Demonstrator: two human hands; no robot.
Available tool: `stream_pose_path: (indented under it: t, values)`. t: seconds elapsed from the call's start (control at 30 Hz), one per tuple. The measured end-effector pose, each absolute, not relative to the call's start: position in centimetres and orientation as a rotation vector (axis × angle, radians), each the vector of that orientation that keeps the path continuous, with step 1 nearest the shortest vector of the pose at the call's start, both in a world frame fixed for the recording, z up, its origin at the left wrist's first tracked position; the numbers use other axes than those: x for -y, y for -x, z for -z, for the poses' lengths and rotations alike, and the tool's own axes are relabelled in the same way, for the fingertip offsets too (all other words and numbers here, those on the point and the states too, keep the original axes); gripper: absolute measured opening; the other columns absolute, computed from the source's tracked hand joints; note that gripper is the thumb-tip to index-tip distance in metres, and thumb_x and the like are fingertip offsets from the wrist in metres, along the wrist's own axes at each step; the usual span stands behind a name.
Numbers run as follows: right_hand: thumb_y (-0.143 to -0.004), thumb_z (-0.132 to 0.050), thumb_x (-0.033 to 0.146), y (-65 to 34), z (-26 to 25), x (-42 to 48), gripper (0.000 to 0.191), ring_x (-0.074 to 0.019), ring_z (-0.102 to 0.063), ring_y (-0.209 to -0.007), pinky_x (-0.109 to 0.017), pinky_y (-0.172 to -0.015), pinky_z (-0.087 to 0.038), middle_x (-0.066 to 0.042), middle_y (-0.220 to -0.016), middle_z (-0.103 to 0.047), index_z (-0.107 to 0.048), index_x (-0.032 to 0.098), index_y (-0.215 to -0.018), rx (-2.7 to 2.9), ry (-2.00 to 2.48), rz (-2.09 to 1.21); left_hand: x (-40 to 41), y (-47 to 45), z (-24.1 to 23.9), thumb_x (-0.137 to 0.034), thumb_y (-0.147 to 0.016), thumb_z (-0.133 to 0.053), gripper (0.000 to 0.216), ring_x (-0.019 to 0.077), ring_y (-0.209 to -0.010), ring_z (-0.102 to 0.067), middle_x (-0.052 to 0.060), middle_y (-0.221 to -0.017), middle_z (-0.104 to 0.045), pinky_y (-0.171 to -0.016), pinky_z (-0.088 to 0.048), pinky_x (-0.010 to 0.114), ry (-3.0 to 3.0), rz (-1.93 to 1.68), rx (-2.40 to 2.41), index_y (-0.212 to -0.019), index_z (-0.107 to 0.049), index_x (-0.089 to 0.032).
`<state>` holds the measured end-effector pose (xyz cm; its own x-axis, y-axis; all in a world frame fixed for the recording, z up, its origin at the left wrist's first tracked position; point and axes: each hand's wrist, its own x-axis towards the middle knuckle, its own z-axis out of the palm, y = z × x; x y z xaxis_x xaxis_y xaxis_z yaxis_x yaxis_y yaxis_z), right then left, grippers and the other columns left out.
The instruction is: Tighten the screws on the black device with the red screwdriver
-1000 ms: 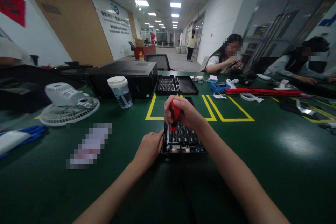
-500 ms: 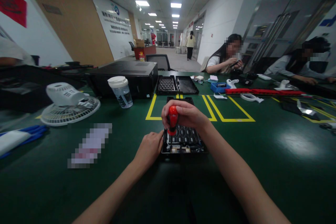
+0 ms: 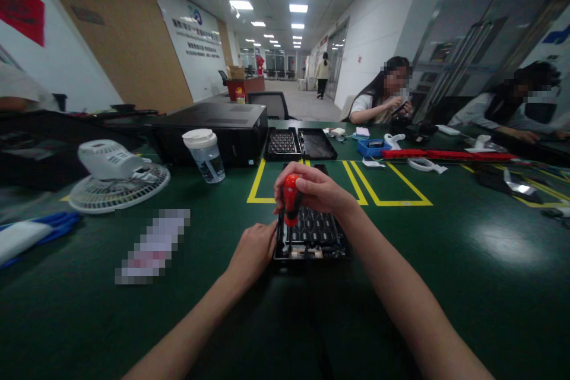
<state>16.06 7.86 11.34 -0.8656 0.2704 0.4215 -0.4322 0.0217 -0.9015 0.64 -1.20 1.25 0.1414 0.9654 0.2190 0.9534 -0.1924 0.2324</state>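
A screwdriver (image 3: 291, 199) with a red and black handle stands roughly upright in my right hand (image 3: 318, 190), fingers closed around the handle. Its shaft points down at the near left part of an open black case (image 3: 314, 231). Inside the case are a dark patterned panel and some pale small parts along the near edge. My left hand (image 3: 253, 249) grips the left wall of that case, its fingertips partly hidden. My right hand covers the far part of the case.
Behind the case lie yellow tape outlines (image 3: 307, 202) and another open black case (image 3: 282, 145). To the left stand a lidded plastic cup (image 3: 205, 157), a white fan (image 3: 118, 175) and a large black box (image 3: 222, 124). A blue tray (image 3: 371, 147) sits back right. People sit across the table.
My right hand and the screwdriver handle have shifted slightly upward, and the hand has rolled a little. My left hand and the case stay in place.
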Motion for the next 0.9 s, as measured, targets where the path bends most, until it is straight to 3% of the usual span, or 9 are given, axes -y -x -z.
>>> stream_pose_path:
  t: [0.4,0.9]
  values:
    - [-0.081,-0.056,0.028,-15.98,-11.74,-7.75,0.017,-0.0126,-0.059,-0.072,-0.037,-0.070,-0.054,-0.002,-0.082,-0.055,-0.049,0.016,-0.091,1.800,-0.110,-1.836,1.16,-0.65,-1.14,-0.026,-0.090,-0.032,0.032,0.0176,-0.084,-0.055,0.007,-0.091,-0.061,-0.077,-0.041,0.031,-2.322,-0.492,-1.981,-0.116,-0.049,-0.020]
    - [-0.077,-0.060,0.027,-15.91,-12.28,-7.25,0.021,-0.0089,-0.056,-0.064,-0.031,-0.062,-0.056,0.002,-0.076,-0.051,-0.043,0.017,-0.083,1.896,0.117,-1.535,0.98,-0.61,-0.98,-0.026,-0.090,-0.033,0.033,0.0178,-0.086,-0.056,0.007,-0.094,-0.062,-0.078,-0.041,0.031,-2.336,-0.483,-1.988,-0.118,-0.049,-0.019]
